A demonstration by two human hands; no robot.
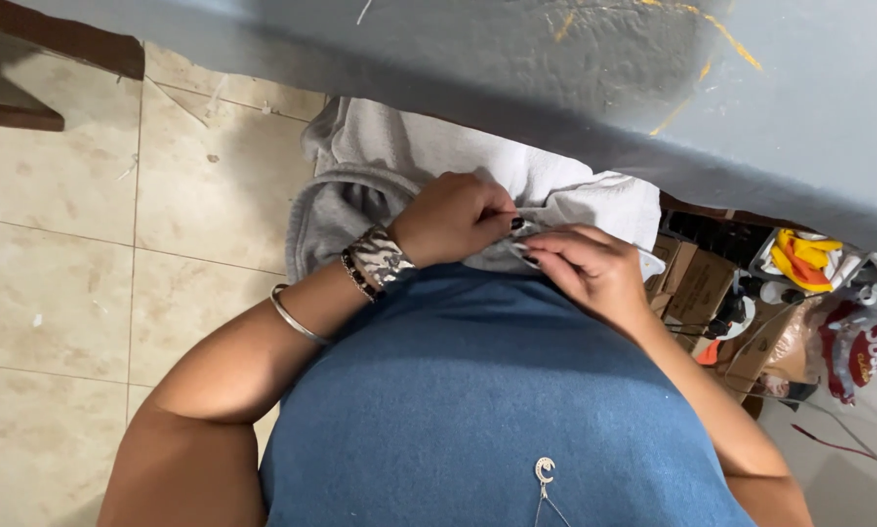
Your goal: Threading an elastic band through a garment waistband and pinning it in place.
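Note:
A pale grey and white garment (pixel 428 161) lies bunched in my lap, under the edge of a grey-blue table (pixel 653 88). My left hand (pixel 458 217) pinches a small part of the cloth near its middle. My right hand (pixel 585 265) meets it from the right, fingertips closed on the same spot. What sits between the fingertips is too small to make out. A patterned wristband and a thin metal bangle (pixel 297 317) sit on my left arm. My blue top (pixel 477 390) fills the lower view.
Beige floor tiles (pixel 77 244) spread to the left, with a dark wooden piece (pixel 28 59) at the top left. Under the table at the right sit cardboard boxes (pixel 697 283), a yellow and red item (pixel 804 259) and other clutter.

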